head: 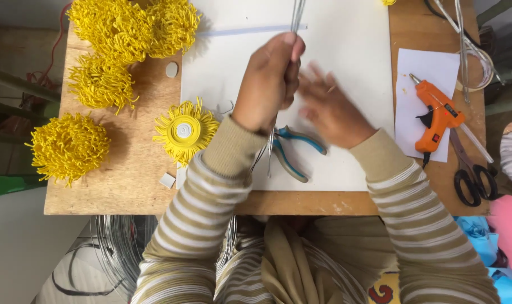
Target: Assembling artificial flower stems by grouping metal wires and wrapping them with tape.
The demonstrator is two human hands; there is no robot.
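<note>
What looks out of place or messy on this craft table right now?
Nothing looks spilled or broken. A few small white scraps lie loose near the flat yellow flower, and the glue gun rests on its own paper sheet. The right hand is motion-blurred.

On the wooden table [138, 186] lie 4 fluffy yellow paper pompom flowers [69, 147] and 1 flat yellow flower [185, 130] (its centre is a white spiral). There is 1 pair of blue-handled pliers [292, 149], 1 orange glue gun [439, 115], 1 pair of black scissors [474, 179], 2 white sheets [357, 62] and 1 wire coil [118, 245].
</note>
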